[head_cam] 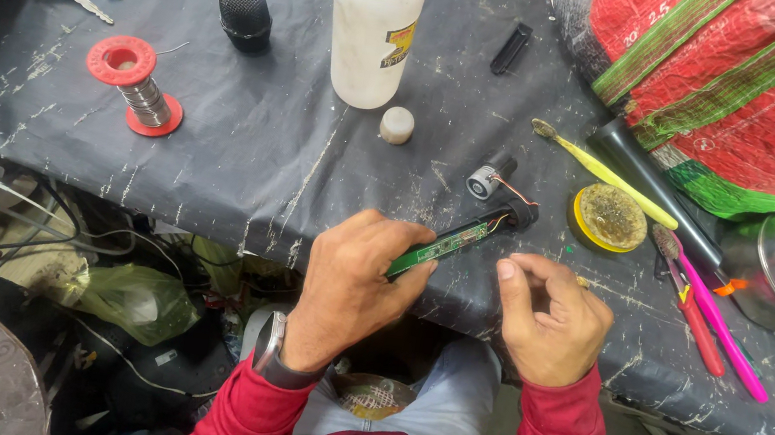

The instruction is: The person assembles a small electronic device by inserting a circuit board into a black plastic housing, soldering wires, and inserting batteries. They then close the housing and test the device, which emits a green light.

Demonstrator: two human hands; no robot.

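one head-worn camera looks steeply down, close over the dark worktable (243,167) (near edge and lap included).

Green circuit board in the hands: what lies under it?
Under the narrow green circuit board lies the dark scratched tablecloth at the table's edge. The left hand grips its near end, covering that part; the right hand hovers beside it.

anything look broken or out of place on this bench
The long green circuit board held in the left hand is bare, out of any casing, with thin wires trailing to a small loose cylinder. The white bottle stands with its cap off beside it.
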